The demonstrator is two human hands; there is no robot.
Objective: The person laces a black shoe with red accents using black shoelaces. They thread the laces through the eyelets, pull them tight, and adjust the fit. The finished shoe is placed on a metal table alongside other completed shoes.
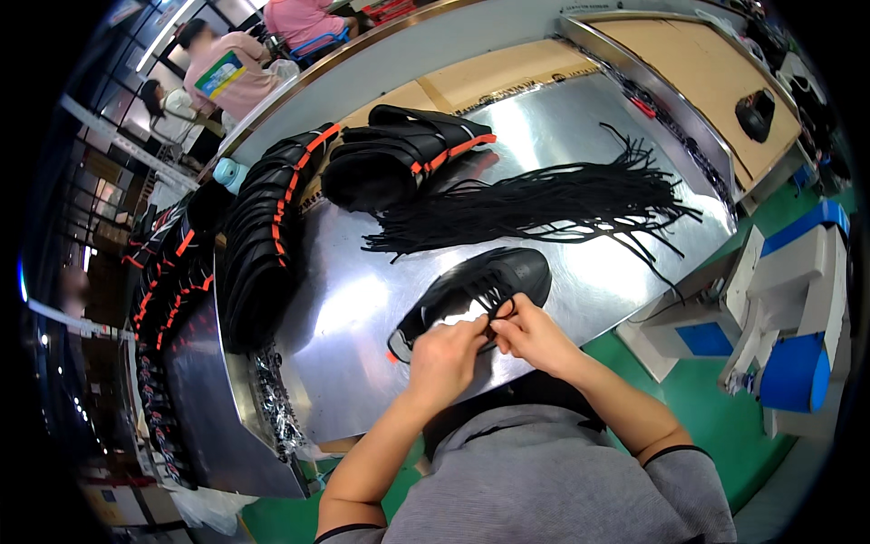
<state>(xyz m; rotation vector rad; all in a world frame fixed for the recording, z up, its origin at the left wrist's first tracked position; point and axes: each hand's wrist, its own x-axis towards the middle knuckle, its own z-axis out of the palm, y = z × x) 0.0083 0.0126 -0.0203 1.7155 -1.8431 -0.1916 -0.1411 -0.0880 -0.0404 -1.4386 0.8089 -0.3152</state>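
A black shoe upper (524, 269) lies on the metal tabletop (340, 363), its toe to the right and an orange tab at its heel end. Black lace crosses part of its throat. Over the near side of the upper, my left hand (446, 359) is closed in a pinch by the eyelets. Close beside it, my right hand (533, 337) pinches the black shoelace (500, 313) between thumb and fingers. What the left fingertips grip is partly hidden, though the lace runs toward them. Beyond the upper lies a thick bundle of loose black laces (535, 204).
Stacked black uppers with orange tabs (263, 227) curve along the left; another stack (390, 159) sits at the back. More uppers (177, 281) line a neighbouring table. A cardboard-lined tray (680, 68) holds a black shoe piece (755, 115). A white-and-blue machine (770, 317) stands right. Several people sit beyond.
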